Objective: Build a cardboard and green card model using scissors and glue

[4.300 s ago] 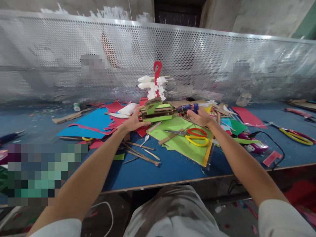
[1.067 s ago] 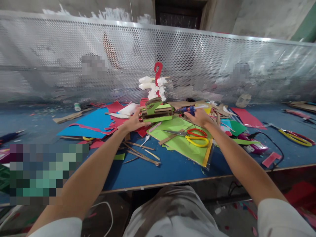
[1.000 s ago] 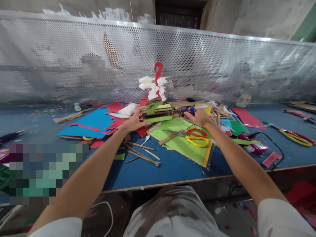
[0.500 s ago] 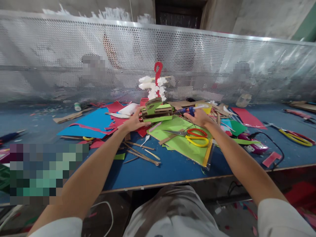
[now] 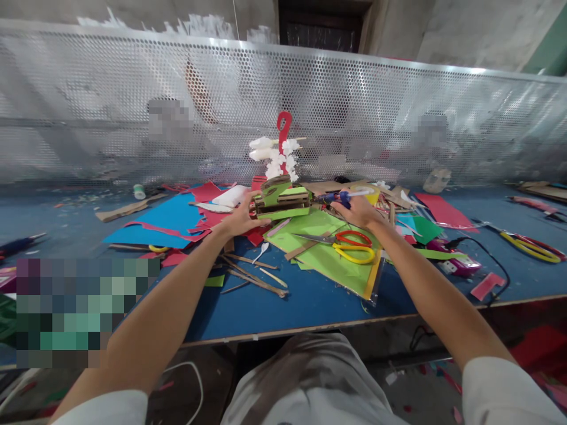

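Note:
My left hand (image 5: 243, 217) grips the left end of a cardboard craft model (image 5: 283, 203) faced with green paper. White flower-like pieces (image 5: 277, 162) and a curled red strip (image 5: 284, 127) rise above the model; I cannot tell if they are joined to it. In my right hand (image 5: 358, 211) is a blue glue gun (image 5: 339, 199), a pale glue stick showing at its back. Its nozzle points left at the model's right end; whether they touch is unclear. Scissors (image 5: 354, 245) with red and yellow handles lie on green paper (image 5: 310, 236) below my right hand.
Blue card (image 5: 155, 221) and red scraps lie left, with cardboard strips (image 5: 252, 274) and a small white plastic spoon (image 5: 261, 252) in front. More scissors (image 5: 527, 241) and a black cable (image 5: 505, 265) are right. A perforated metal panel (image 5: 221, 106) closes the table's back.

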Demonstrator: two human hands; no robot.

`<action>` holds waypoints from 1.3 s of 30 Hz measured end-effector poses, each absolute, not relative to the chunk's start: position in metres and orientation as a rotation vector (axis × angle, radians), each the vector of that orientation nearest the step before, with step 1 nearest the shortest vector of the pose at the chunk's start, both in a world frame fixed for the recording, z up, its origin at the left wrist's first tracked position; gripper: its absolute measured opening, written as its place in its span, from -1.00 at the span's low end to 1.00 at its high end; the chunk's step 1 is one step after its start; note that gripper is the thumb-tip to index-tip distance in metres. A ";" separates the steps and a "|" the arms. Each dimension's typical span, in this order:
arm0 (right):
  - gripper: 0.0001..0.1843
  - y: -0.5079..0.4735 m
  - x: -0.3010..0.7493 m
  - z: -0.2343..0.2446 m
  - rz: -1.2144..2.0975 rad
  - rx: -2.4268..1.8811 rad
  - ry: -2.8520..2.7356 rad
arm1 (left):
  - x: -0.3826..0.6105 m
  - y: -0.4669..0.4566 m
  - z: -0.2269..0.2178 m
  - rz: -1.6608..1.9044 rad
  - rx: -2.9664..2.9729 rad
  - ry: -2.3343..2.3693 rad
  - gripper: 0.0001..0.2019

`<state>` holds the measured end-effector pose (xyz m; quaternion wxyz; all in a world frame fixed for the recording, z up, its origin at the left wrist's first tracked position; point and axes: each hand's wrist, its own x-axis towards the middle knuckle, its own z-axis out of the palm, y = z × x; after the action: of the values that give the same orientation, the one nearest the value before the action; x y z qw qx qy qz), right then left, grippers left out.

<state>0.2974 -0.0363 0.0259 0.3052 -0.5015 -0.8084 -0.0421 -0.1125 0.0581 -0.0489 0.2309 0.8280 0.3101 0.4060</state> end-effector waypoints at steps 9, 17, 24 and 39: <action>-0.53 -0.031 0.294 0.022 -0.194 -1.371 -2.137 | -0.106 0.046 -0.041 1.151 2.286 0.845 0.02; -0.52 -0.029 0.294 0.022 -0.236 -1.361 -2.156 | -0.107 0.048 -0.042 1.135 2.274 0.838 -0.02; -0.47 -0.033 0.296 0.027 -0.205 -1.383 -2.203 | -0.110 0.053 -0.046 1.144 2.280 0.834 -0.05; -0.56 -0.035 0.301 0.025 -0.088 -1.276 -2.048 | -0.106 0.051 -0.045 1.146 2.166 0.804 0.01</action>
<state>0.3014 -0.0354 0.0255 0.3555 -0.4938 -0.7929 -0.0340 -0.1061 0.0508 -0.0450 0.2775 0.8069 0.2994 0.4269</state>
